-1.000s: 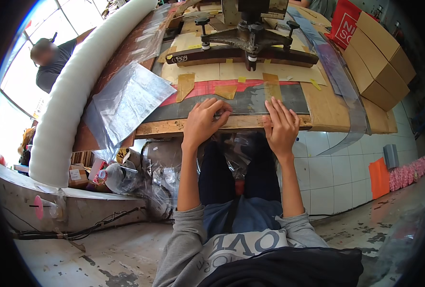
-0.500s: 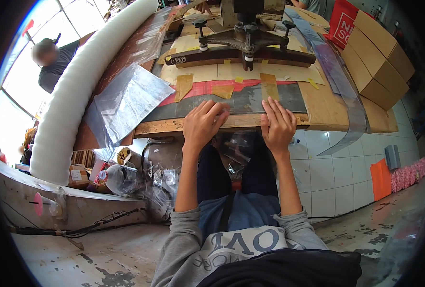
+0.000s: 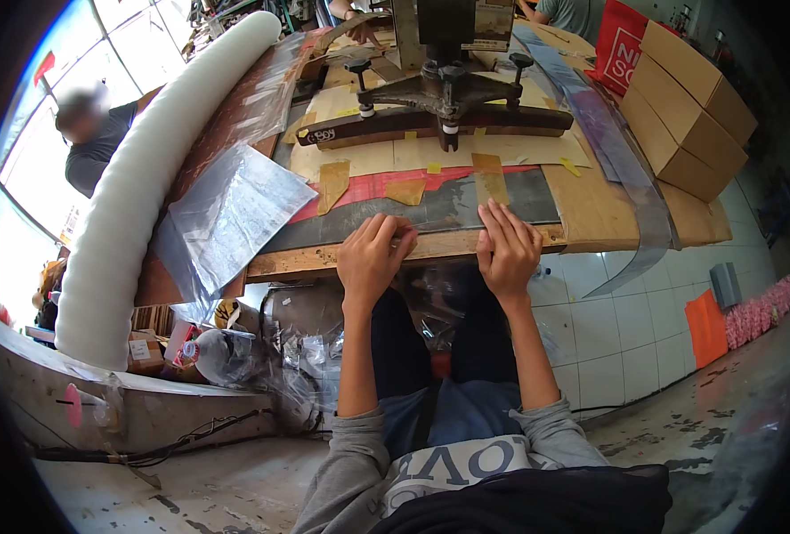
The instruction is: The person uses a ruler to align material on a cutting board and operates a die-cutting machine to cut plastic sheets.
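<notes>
My left hand (image 3: 373, 258) rests at the front wooden edge (image 3: 324, 260) of the work table, its fingers curled in and nothing visible in them. A little to the right, my right hand (image 3: 509, 251) lies at the same edge with its fingers stretched out, holding nothing. Beyond both hands is a dark grey strip (image 3: 453, 206) with a red band and pieces of brown tape (image 3: 490, 180) across it. A machine's dark press bar (image 3: 502, 122) hangs over the pale board (image 3: 368, 158) farther back.
A clear plastic sheet (image 3: 234, 209) lies at the left, beside a thick white foam roll (image 3: 137, 214). Cardboard boxes (image 3: 680, 116) and a bent clear strip (image 3: 648, 236) are at the right. One person (image 3: 101, 142) is at far left; others' hands and arms show behind the machine.
The view has tilted slightly, so the table and machine sit a little lower and further left. Both my hands stay at the table edge in nearly the same pose.
</notes>
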`<action>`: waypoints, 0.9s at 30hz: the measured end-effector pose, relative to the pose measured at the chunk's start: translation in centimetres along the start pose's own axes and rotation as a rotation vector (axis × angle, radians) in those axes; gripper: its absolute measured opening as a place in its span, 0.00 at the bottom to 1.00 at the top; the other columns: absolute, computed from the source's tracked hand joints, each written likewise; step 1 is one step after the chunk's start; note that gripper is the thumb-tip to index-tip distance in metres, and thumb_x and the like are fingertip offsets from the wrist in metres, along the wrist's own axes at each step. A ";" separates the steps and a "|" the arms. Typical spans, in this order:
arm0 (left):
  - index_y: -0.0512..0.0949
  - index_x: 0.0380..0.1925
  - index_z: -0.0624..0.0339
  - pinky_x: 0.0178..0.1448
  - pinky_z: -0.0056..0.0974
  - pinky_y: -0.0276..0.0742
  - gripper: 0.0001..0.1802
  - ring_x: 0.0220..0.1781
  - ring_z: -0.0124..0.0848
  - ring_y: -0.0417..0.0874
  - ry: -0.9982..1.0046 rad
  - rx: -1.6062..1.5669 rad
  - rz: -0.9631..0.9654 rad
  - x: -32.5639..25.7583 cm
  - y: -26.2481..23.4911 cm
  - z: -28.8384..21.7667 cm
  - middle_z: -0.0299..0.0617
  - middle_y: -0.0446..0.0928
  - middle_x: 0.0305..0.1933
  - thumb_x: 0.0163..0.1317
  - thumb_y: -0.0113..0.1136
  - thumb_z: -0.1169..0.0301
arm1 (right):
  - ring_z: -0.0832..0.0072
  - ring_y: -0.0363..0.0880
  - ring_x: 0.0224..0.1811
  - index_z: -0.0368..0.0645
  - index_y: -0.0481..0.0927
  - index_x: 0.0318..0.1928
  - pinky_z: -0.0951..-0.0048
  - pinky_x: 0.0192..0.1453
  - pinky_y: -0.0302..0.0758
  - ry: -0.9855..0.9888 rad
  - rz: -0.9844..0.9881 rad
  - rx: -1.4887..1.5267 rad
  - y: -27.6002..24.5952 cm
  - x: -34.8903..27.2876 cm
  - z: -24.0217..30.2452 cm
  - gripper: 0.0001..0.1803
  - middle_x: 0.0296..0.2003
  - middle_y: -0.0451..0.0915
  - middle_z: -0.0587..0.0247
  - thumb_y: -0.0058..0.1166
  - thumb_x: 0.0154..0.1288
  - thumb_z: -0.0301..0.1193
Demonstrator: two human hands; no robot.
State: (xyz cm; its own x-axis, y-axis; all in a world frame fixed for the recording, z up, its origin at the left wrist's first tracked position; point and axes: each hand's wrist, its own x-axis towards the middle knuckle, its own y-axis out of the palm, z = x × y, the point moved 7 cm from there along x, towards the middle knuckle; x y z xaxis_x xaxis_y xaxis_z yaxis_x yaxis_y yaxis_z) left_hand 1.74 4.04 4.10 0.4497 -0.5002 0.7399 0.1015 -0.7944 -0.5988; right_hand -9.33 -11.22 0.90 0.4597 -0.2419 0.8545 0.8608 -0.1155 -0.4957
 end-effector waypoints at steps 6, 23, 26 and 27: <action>0.75 0.26 0.52 0.29 0.33 0.71 0.08 0.27 0.29 0.77 0.029 0.041 -0.046 -0.1 0.3 0.2 0.31 0.74 0.25 0.51 0.65 0.65 | 0.71 0.76 0.52 0.44 0.81 0.45 0.68 0.56 0.62 0.003 -0.016 -0.001 0.0 0.1 -0.2 0.17 0.47 0.80 0.63 0.43 0.64 0.36; 0.76 0.26 0.54 0.29 0.34 0.71 0.08 0.27 0.29 0.78 -0.006 0.031 -0.035 -0.2 0.0 0.2 0.32 0.76 0.26 0.51 0.65 0.66 | 0.72 0.76 0.52 0.44 0.81 0.45 0.69 0.54 0.62 0.022 0.008 0.048 0.0 0.2 -0.1 0.16 0.47 0.80 0.64 0.46 0.61 0.35; 0.76 0.26 0.54 0.29 0.34 0.71 0.08 0.27 0.29 0.78 -0.028 0.013 -0.028 -0.1 0.0 0.2 0.31 0.76 0.27 0.51 0.65 0.66 | 0.72 0.76 0.52 0.44 0.81 0.45 0.69 0.54 0.62 0.027 0.009 0.037 0.0 0.2 -0.2 0.16 0.47 0.80 0.65 0.47 0.60 0.35; 0.76 0.26 0.54 0.29 0.34 0.71 0.08 0.27 0.29 0.78 -0.029 0.012 -0.029 -0.1 0.1 0.2 0.31 0.76 0.27 0.51 0.65 0.66 | 0.72 0.76 0.52 0.44 0.81 0.45 0.69 0.54 0.62 0.026 0.009 0.037 0.0 0.2 -0.3 0.16 0.47 0.80 0.65 0.47 0.60 0.35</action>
State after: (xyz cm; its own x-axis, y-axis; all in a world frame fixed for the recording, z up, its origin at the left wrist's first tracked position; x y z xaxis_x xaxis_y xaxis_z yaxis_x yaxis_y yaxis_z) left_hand 1.87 4.09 3.88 0.4717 -0.4668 0.7480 0.1255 -0.8042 -0.5810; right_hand -9.33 -11.51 1.00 0.4625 -0.2674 0.8453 0.8640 -0.0779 -0.4974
